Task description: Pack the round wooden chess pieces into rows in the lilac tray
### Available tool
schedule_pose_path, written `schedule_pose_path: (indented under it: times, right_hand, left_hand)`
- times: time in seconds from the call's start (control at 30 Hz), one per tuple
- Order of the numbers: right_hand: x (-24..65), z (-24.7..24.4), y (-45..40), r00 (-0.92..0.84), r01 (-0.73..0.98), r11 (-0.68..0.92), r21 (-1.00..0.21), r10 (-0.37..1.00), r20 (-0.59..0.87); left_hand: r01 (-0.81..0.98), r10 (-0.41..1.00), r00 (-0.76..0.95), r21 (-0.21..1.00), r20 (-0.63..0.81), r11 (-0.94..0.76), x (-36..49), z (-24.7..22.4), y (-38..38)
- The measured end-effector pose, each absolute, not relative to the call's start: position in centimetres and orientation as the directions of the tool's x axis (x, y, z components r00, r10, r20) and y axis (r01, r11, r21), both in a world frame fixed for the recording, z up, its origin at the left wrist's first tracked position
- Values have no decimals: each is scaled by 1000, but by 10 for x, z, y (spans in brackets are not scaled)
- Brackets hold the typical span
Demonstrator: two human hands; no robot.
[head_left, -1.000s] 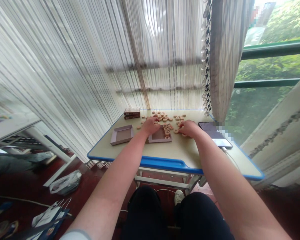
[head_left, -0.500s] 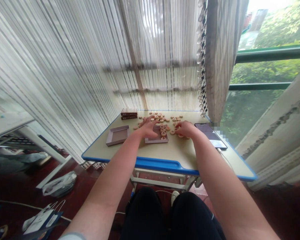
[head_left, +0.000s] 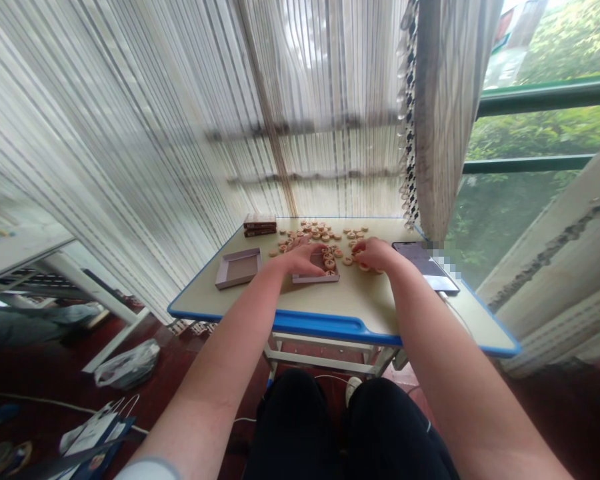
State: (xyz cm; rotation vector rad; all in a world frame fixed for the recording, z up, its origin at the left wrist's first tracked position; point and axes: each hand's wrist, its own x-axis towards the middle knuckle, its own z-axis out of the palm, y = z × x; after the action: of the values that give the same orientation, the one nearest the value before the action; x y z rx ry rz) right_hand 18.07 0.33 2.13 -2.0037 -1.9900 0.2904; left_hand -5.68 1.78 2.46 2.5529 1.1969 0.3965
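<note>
My left hand [head_left: 303, 256] is over a shallow cardboard box tray [head_left: 310, 280], thumb and fingers apart. Its fingertips reach the left side of a column of round wooden Chinese chess pieces [head_left: 329, 263] lined up along the tray's right wall. To the right of the tray, my right hand [head_left: 371, 253] has its fingers bent and pinched at a wooden piece, mostly covered by the fingertips. One loose piece [head_left: 347, 261] lies between that hand and the tray. More scattered pieces [head_left: 320, 231] lie beyond the tray.
An empty box lid [head_left: 238, 268] lies left of the tray, with stacked brown boxes [head_left: 260, 225] behind it. A phone [head_left: 425, 265] with a cable is beside my right wrist. The table [head_left: 330, 303] has a blue rim; a string curtain [head_left: 340, 153] hangs behind it.
My left hand has shifted slightly right, its thumb now nearer the column of pieces. My right hand stays low over the pieces on the right. The camera view has moved a little.
</note>
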Motion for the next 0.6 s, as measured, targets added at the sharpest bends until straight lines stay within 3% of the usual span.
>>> schedule_pose_path:
  times: [0.23, 0.4, 0.6]
  right_hand:
    - [177, 30, -4, 24, 943, 11, -332, 995, 100]
    - [159, 42, -23, -208, 862, 279, -423, 956, 207]
    - [141, 43, -38, -409, 842, 458, -285, 886, 218]
  left_hand:
    - [685, 781, 609, 404, 138, -606, -56, 25, 21]
    - [639, 735, 644, 379, 213, -670, -56, 23, 28]
    - [703, 763, 584, 297, 277, -646, -53, 22, 27]
